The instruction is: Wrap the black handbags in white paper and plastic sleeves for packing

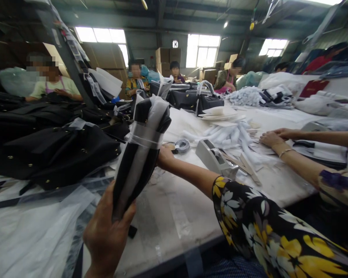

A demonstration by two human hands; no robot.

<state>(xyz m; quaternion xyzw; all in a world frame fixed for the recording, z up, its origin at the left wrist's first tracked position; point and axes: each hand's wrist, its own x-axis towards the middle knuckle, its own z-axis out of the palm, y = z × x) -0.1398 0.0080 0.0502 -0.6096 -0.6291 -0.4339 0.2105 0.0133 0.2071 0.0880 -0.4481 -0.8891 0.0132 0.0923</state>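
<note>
My left hand (107,235) is closed round the lower end of a black bag handle (142,154) that stands up from the table, wrapped in white paper and clear film. My right hand (164,156), at the end of a floral sleeve, grips the same handle at its middle from behind, with its fingertips hidden by the wrapping. A roll of clear tape (182,146) lies just beyond my right hand. A grey tape dispenser (214,158) stands to the right of it.
Black bags (55,154) are heaped on the left of the white table (168,216). White paper rolls (229,135) and card strips lie past the dispenser. A co-worker's hands (268,138) rest on the right. A black handbag (208,102) stands farther back, and several people sit behind.
</note>
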